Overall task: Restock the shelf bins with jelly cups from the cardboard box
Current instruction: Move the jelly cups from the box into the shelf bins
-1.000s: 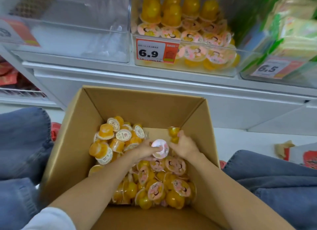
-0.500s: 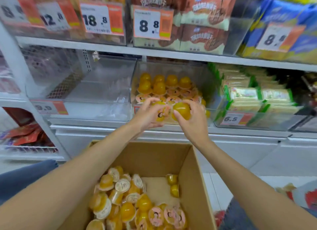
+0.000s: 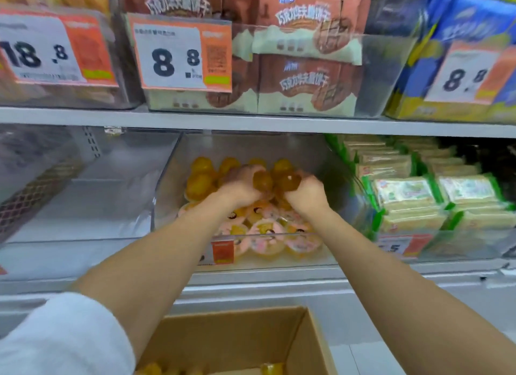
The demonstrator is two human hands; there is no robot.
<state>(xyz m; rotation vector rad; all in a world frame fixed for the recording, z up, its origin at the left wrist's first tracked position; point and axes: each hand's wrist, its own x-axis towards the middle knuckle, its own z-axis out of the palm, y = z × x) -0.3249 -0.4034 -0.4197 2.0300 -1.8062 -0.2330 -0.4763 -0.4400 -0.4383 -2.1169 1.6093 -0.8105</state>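
left hand (image 3: 240, 186): reaches into the middle shelf bin (image 3: 170, 179), fingers curled round an amber jelly cup (image 3: 262, 181), dome toward the camera.
right hand (image 3: 308, 193): just beside the left one in the same bin, clenched on a second jelly cup (image 3: 289, 179).
held cups: side by side between the two hands, above the pile. Motion blur, so I cannot tell if they touch each other or the pile.
bin stock (image 3: 265, 230): front rows show pink printed lids against the clear front wall, back rows sit with their yellow domes up.
cardboard box (image 3: 231, 332): open, at the bottom of view, below the shelf front. A few loose cups (image 3: 269, 368) show at the frame edge.
left neighbour bin (image 3: 83, 196): clear plastic, next to the jelly bin.
right neighbour: green-edged packets (image 3: 405, 196), stacked flat.
upper shelf (image 3: 251, 122): brown biscuit packs (image 3: 301, 70) in a clear bin behind an 8.8 price tag (image 3: 178, 56), and an 18.8 tag (image 3: 42, 50) to its left.
white sleeve (image 3: 64, 338): on the left arm, pushed up above the bare forearm.
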